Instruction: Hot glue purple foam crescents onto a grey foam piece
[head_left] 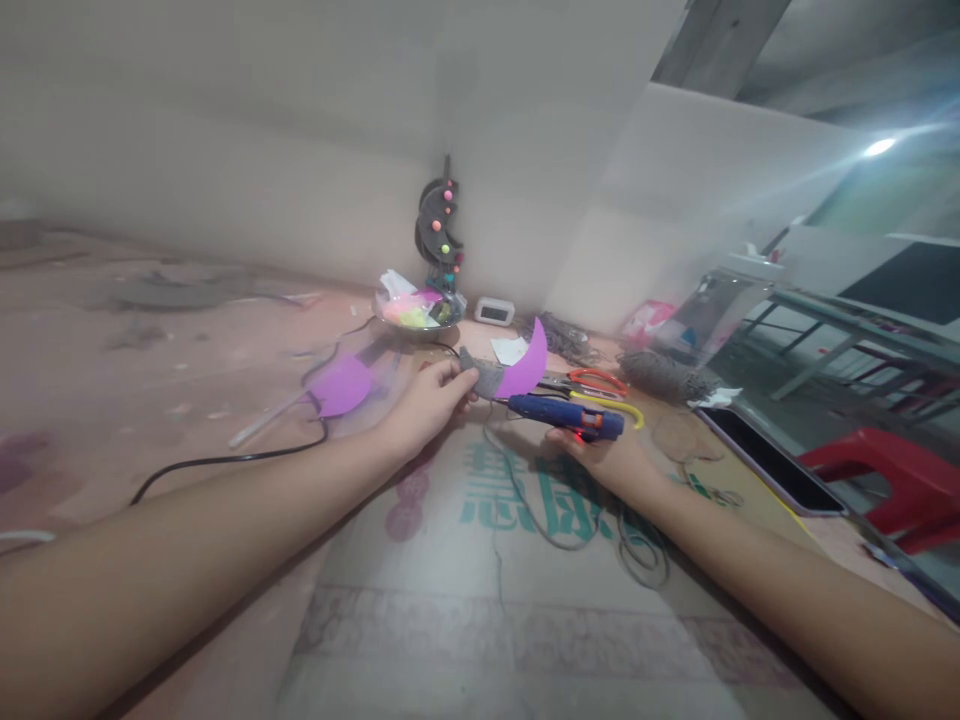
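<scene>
A purple crescent, its left end wrapped in grey yarn, is pinched in my left hand. My right hand grips a blue glue gun with a small red light lit near the grip. The gun's nozzle points left and lies close beneath the yarn-wrapped part; whether they touch I cannot tell. A loose grey strand hangs below the crescent and curls over the printed cardboard. Behind the gun are scissors with orange handles and a tool with yellow handles.
At the back stand a clear bowl of coloured bits, a small white clock and a dark crescent decoration. A yarn ball and a phone lie right. A purple cutout and black cord lie left; a red stool stands beyond.
</scene>
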